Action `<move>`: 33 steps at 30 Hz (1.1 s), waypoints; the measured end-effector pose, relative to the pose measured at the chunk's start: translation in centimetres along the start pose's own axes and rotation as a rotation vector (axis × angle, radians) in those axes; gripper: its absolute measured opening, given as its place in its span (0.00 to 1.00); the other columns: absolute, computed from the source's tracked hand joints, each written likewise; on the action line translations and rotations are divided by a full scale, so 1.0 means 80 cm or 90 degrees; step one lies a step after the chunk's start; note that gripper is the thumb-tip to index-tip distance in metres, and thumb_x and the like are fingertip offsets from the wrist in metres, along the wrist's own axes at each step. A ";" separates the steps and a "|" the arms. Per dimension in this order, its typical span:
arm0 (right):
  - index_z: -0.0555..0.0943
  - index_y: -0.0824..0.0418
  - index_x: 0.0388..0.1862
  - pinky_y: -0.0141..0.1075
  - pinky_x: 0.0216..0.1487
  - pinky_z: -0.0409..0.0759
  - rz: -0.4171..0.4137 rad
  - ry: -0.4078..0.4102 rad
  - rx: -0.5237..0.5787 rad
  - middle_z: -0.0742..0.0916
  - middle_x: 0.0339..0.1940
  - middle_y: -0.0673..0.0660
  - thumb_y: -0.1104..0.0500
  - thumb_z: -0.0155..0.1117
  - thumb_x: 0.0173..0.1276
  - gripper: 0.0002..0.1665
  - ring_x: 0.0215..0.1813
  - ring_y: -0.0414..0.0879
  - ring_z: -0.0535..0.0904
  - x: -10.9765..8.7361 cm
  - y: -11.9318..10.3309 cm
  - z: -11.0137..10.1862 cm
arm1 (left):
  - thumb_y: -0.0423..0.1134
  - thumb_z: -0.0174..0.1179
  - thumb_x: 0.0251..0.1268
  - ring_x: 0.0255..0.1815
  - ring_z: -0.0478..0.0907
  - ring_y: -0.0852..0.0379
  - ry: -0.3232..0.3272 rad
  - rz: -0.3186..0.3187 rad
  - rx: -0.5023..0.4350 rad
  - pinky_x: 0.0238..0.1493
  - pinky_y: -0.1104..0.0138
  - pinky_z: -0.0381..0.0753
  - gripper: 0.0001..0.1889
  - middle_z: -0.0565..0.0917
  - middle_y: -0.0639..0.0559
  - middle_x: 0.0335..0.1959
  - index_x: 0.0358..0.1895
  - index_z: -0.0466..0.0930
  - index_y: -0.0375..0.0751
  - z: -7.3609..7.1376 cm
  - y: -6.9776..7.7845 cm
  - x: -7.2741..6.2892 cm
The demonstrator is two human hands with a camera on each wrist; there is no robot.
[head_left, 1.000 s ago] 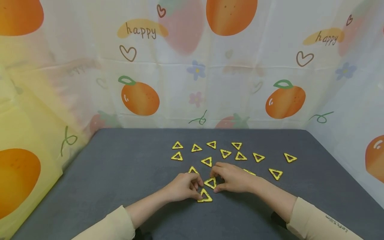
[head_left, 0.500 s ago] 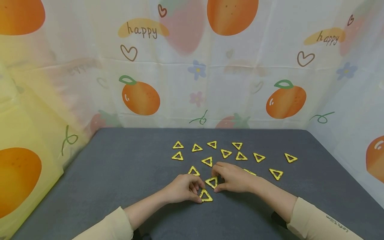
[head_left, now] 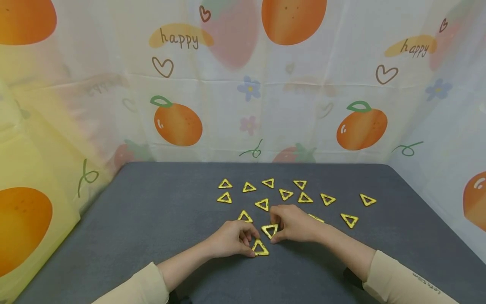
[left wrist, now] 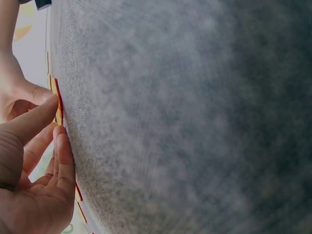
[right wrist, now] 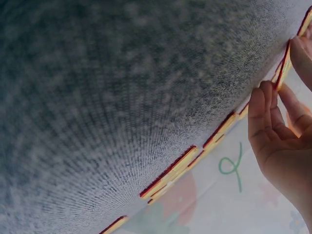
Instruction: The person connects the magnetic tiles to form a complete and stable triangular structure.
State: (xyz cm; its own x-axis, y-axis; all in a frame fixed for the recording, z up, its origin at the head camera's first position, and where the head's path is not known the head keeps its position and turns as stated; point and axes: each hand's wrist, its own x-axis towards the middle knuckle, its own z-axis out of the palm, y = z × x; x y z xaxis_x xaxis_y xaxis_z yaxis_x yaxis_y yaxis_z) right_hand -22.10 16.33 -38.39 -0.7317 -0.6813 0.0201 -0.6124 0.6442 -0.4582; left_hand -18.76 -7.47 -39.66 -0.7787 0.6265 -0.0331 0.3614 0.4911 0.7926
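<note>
Flat yellow triangle frames lie on the dark table. My left hand [head_left: 229,238] holds the nearest triangle [head_left: 262,253] by its left side, thumb low and a fingertip near the top corner. Just behind it, my right hand [head_left: 294,223] has thumb and fingers at the right side of a second triangle [head_left: 268,226], one corner pointing toward me. In the left wrist view, the triangle [left wrist: 59,105] between thumb and fingers shows edge-on with a red rim. The right wrist view also gives a thin edge of the triangle [right wrist: 282,68] at the right fingertips.
Another triangle [head_left: 245,220] sits behind my left hand, and one [head_left: 316,218] is partly covered by my right forearm. Several more, such as a triangle [head_left: 367,200] at the far right, are scattered toward the back. A printed curtain [head_left: 224,105] stands behind the table [head_left: 152,190].
The second triangle has turned under my right hand, its corner swinging from the left to point toward me. The right fingers shifted slightly right; my left hand moved slightly to the triangle's side.
</note>
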 end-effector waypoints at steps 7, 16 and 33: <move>0.79 0.58 0.33 0.32 0.28 0.76 0.090 -0.027 0.185 0.85 0.23 0.50 0.57 0.75 0.59 0.11 0.26 0.38 0.79 -0.001 -0.001 -0.006 | 0.34 0.77 0.48 0.27 0.76 0.69 0.008 -0.012 0.005 0.31 0.74 0.77 0.15 0.83 0.49 0.31 0.41 0.86 0.42 0.001 -0.001 0.000; 0.85 0.58 0.37 0.38 0.32 0.84 0.151 -0.065 0.268 0.87 0.24 0.57 0.58 0.72 0.61 0.07 0.26 0.46 0.84 -0.003 -0.009 -0.011 | 0.33 0.78 0.45 0.27 0.77 0.66 0.011 -0.006 -0.008 0.30 0.73 0.77 0.15 0.84 0.47 0.32 0.40 0.86 0.41 0.001 0.000 0.001; 0.88 0.58 0.38 0.37 0.30 0.84 0.148 -0.082 0.268 0.89 0.25 0.55 0.61 0.70 0.59 0.08 0.25 0.44 0.84 -0.002 -0.024 -0.003 | 0.33 0.78 0.45 0.27 0.78 0.65 0.011 -0.016 0.006 0.29 0.73 0.78 0.15 0.84 0.48 0.32 0.39 0.87 0.41 0.001 0.002 0.001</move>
State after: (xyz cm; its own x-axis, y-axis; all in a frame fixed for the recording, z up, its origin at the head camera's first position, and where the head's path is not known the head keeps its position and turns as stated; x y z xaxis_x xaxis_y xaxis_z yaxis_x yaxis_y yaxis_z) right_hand -20.88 15.30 -37.26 -0.7757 -0.5906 -0.2226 -0.2440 0.6060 -0.7571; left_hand -18.70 -7.32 -39.61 -0.7964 0.6034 -0.0415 0.3473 0.5124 0.7854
